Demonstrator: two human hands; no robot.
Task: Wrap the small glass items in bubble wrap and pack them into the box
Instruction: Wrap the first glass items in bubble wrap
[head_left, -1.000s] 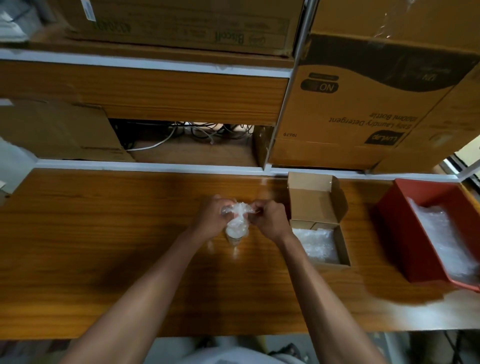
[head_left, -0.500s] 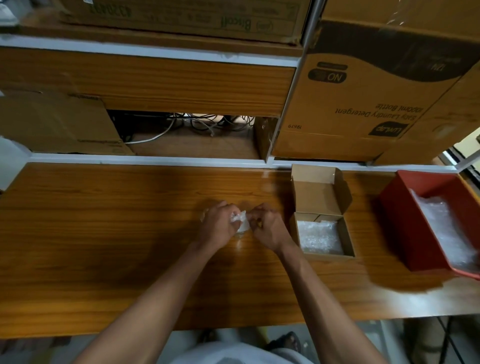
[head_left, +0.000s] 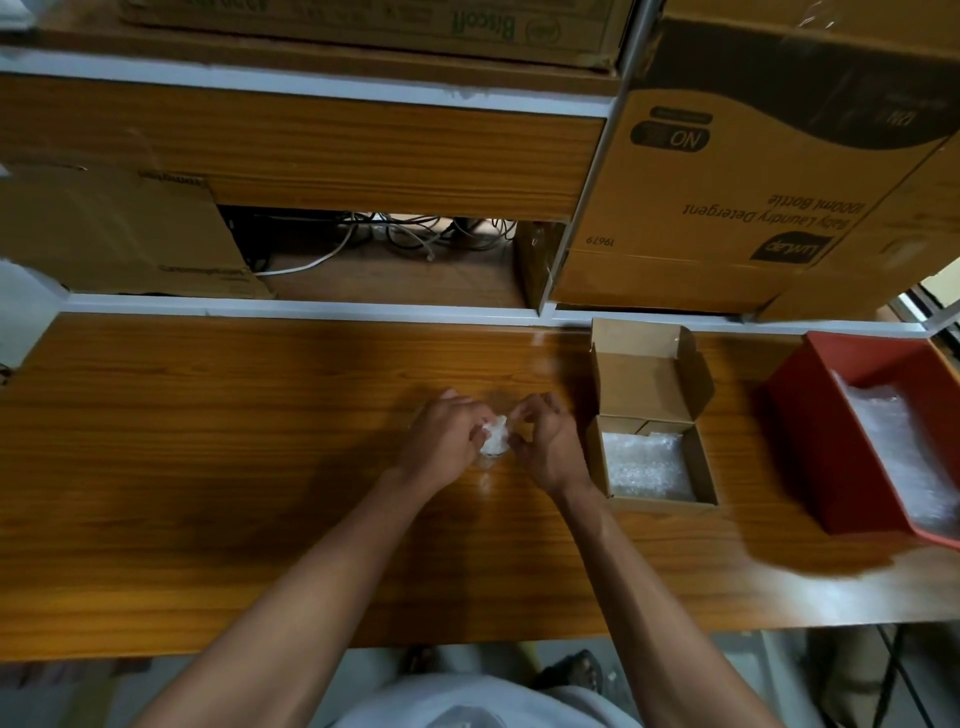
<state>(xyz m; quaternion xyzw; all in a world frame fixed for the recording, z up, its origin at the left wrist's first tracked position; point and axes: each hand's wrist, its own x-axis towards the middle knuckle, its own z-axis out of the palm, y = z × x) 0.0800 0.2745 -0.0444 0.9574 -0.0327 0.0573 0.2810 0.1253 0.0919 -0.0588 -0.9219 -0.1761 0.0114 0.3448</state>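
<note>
A: How much open room lies around the small open brown cardboard box (head_left: 655, 470)?

B: To its left the glossy wood-grain table (head_left: 208, 467) runs bare all the way to the table's left edge, apart from the two hands working just left of the box. To its right there is a strip of bare wood, then the red plastic bin (head_left: 810, 447), which reaches the table's right end. Behind the box a white ledge borders the table; its raised lid nearly reaches it.

A: Where is the glass item?

B: Just left of the box, a crumpled white wad of bubble wrap (head_left: 495, 440) sits low over the table between the hands. The glass inside is hidden, so I cannot tell its long axis or which way it points.

A: And the hands?

B: The left hand (head_left: 441, 447) curls around the wad's far side from the box, fingers bent onto it. The right hand (head_left: 545, 441), on the side nearer the box, pinches the wrap's upper edge with thumb and fingertips.

A: Textures?

B: The box floor holds a dimpled clear bubble sheet (head_left: 644, 465); the bin holds more shiny wrap (head_left: 898, 457). Behind the box stands a large matte printed carton (head_left: 727, 197).
</note>
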